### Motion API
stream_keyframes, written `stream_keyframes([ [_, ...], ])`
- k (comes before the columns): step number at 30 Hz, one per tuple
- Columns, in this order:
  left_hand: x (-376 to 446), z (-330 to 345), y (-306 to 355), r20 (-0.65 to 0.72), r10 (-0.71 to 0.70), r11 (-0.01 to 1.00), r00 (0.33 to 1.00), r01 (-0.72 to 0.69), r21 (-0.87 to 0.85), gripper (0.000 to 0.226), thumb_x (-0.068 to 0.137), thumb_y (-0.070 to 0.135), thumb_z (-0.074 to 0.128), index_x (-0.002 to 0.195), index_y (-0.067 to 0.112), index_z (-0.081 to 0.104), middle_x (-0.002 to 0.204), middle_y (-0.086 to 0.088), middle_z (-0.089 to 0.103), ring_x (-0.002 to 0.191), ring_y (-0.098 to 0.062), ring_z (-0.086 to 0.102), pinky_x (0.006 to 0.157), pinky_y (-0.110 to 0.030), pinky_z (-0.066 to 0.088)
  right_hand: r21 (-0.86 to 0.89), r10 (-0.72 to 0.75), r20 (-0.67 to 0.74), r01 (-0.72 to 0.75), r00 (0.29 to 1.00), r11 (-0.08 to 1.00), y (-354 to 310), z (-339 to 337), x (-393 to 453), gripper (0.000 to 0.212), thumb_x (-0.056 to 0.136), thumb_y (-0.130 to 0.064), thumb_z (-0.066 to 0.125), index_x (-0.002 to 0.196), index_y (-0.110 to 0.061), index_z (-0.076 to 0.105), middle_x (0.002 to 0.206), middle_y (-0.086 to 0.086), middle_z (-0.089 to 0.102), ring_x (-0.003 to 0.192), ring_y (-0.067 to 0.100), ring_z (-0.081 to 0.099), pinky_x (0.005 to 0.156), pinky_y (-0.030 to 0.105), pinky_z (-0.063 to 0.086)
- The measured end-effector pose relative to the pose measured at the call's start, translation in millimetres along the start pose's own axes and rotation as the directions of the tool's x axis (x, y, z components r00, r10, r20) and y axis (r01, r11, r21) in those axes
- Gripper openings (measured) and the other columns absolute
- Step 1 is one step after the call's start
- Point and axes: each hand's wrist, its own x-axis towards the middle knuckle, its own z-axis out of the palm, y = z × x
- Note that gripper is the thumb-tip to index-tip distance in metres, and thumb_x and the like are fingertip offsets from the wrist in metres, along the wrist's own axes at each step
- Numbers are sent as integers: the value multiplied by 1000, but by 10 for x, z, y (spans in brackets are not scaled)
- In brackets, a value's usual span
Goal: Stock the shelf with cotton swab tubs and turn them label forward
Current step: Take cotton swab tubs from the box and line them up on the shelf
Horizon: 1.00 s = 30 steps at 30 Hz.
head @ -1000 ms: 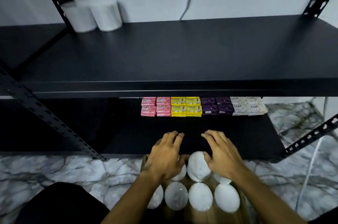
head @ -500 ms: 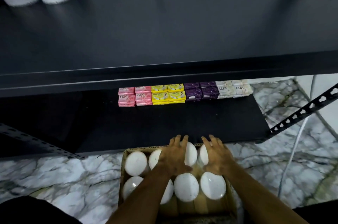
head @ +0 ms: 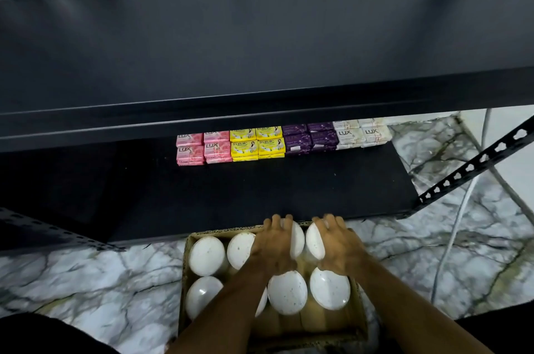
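Each hand, left hand point(head: 276, 249) and right hand point(head: 338, 249), cups one back-row tub point(head: 315, 239) in the box point(head: 187, 267); both tubs should lift straight up (grip depth hidden).

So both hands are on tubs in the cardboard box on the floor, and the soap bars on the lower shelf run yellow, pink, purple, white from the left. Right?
Not quite. The head view shows the soap bars running pink, yellow, purple, white from the left. The rest holds: left hand and right hand are on tubs in the cardboard box on the floor.
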Motion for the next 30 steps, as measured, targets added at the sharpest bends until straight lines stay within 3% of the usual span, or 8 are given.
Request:
stream_keyframes([
  [8, -354, -476, -182, -58, -23, 999, 998, 21, -35, 109, 65, 46, 78, 148, 21, 14, 141, -5, 31, 126, -27, 33, 95, -42, 45, -83, -135, 35, 138, 990, 987, -106, -500, -88, 103, 68, -53, 69, 149, -21, 14, 142, 1, 28, 127, 22, 29, 94, 36, 43],
  [12, -659, -964, -286, -144, -22, 1000, 989, 22, -2, 110, 63, 54, 75, 149, 23, 14, 140, -2, 33, 125, -25, 35, 90, -41, 47, -160, -228, -28, 221, 973, 962, -348, -895, -189, 107, 66, -54, 69, 150, -23, 11, 144, 1, 26, 125, 21, 29, 93, 35, 41],
  [19, -1328, -1799, -431, -276, 24, 994, 961, 7, 108, 113, 61, 66, 67, 150, 27, 10, 142, -1, 33, 126, -23, 36, 93, -43, 45, -214, -397, -147, 362, 906, 907, -857, -1644, -567, 108, 65, -61, 63, 151, -26, 7, 141, -2, 25, 124, 18, 26, 96, 32, 33],
  [24, -1808, -2376, -494, -323, 26, 983, 946, 34, 178, 116, 59, 72, 61, 151, 30, 7, 146, 1, 33, 133, -23, 35, 97, -41, 41, -250, -471, -201, 420, 859, 872, -1265, -2174, -879, 100, 62, -61, 59, 146, -29, 15, 141, -4, 25, 124, 16, 25, 92, 34, 33],
  [30, -2357, -2986, -573, -376, 63, 984, 924, 4, 176, 112, 59, 71, 59, 152, 34, 8, 140, 11, 35, 124, -15, 42, 93, -33, 41, -279, -540, -255, 473, 802, 835, -1629, -2750, -1216, 104, 63, -64, 56, 150, -30, 9, 137, -12, 25, 126, 9, 25, 95, 29, 33],
])
